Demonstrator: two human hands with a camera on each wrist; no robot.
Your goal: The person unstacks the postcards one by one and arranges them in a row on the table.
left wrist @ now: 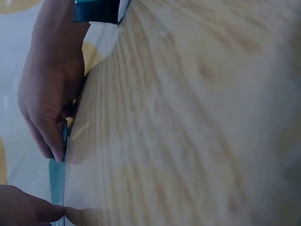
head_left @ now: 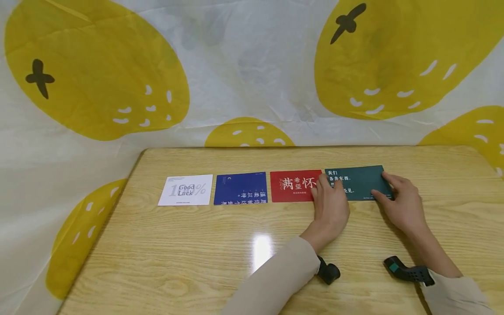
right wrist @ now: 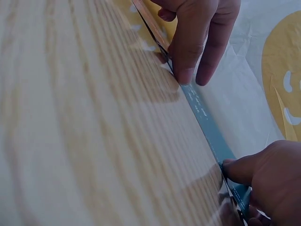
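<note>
Over the right end of a red card (head_left: 291, 192) with white Chinese characters, my left hand (head_left: 330, 208) reaches across to a dark green card (head_left: 364, 178). Its fingertips touch the green card's left part, with the thumb by the red card. My right hand (head_left: 405, 205) holds the green card at its right end, thumb on the face and forefinger at the far right corner. In the right wrist view the green card (right wrist: 207, 122) lies low along the table between both hands. Part of its lettering is hidden by the left fingers.
Left of the red card lie a blue card (head_left: 240, 186) with upside-down writing and a white "Good Luck" card (head_left: 193, 178), all in one row. The wooden table (head_left: 177, 253) ends at a white cloth (head_left: 252, 65) printed with yellow fruit. Each wrist wears a black device.
</note>
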